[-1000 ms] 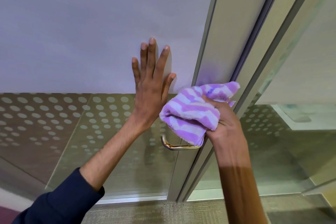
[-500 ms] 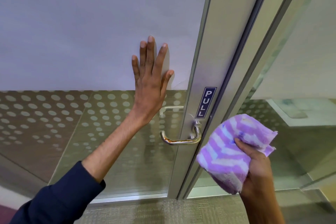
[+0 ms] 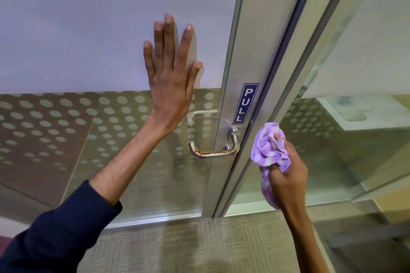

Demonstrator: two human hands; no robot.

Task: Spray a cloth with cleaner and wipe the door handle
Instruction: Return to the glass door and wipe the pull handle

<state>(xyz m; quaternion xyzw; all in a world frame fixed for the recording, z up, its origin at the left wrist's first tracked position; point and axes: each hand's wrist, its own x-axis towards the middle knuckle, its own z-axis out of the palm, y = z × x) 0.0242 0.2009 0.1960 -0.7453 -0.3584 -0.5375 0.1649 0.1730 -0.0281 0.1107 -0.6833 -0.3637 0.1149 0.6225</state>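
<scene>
Door handle: a curved, polished metal lever on the aluminium stile of the glass door, below the blue PULL label, with a rust-coloured streak along its underside. Your left hand remains flat on the frosted, dot-patterned glazing, fingers extended and slightly apart, clasping nothing and bracing the leaf. Your right hand has withdrawn from the lever within the last second and now sits just right of the door edge, fingers closed on the cloth. That cloth, a soft purple-and-white striped terry, was spread broadly over the lever a second ago; it is now bunched into a tight wad, apart from the metal. The handle is therefore exposed, suggesting a pause between wiping passes, with the streak probably needing another.
</scene>
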